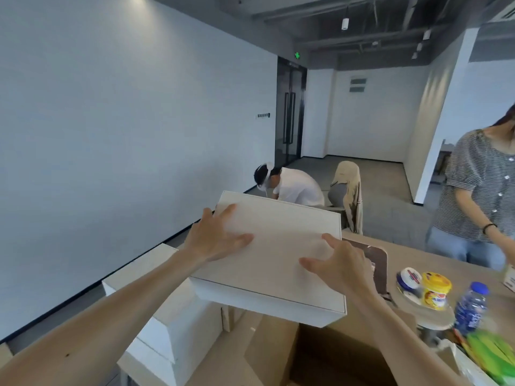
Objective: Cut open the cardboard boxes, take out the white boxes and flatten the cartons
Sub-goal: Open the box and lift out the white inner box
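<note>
White box (278,240), smooth and flat, lies under splayed left hand (216,240) and right hand (341,264).

Big flat white box (273,254) is up in the air, lid shut, tilted with its far end high, right over the open brown carton (320,355), flaps out, dark inside. Left of the carton, more white boxes (167,302) sit stacked, edges askew.
</note>
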Available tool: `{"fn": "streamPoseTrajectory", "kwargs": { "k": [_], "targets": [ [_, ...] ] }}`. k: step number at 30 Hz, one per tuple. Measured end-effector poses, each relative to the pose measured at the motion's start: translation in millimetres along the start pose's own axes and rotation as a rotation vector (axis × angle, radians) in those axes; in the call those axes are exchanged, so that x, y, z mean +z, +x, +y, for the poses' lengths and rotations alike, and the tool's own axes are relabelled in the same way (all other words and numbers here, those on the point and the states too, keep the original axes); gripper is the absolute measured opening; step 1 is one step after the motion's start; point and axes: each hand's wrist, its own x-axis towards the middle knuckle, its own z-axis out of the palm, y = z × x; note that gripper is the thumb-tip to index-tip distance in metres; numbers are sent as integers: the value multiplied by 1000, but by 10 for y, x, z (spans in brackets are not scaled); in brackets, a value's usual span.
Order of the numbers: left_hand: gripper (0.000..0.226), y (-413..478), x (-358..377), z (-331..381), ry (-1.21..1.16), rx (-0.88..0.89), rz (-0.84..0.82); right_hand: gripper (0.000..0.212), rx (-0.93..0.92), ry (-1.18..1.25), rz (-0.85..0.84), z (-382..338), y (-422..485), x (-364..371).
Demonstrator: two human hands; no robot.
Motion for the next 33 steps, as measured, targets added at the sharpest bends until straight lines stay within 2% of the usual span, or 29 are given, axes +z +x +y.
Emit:
{"fn": "streamPoseTrajectory", "kwargs": {
  "k": [13,17,19,21,29,31,33],
  "targets": [
    [95,761,-409,-2073,49,-93,-129,78,0,3,-109,-1551,372,1382],
    [89,947,-385,-2518,42,-65,-208,62,25,-37,-129,-1860,395,1784],
    [91,1055,-315,-2703,51,-48,-286,58,18,-92,-102,-1991,433,1887],
    [106,1166,-215,-2877,73,-26,-339,59,20,-153,-100,-2092,467,1976],
    [116,1505,-140,-3182,5,-15,-345,51,50,-263,-79,-2276,492,2166],
    [109,1539,-144,-3210,-19,-29,-346,50,47,-246,-66,-2305,481,2214],
    [93,1563,-131,-3221,-11,-27,-340,48,43,-238,-58,-2294,470,2254]
  ]
}}
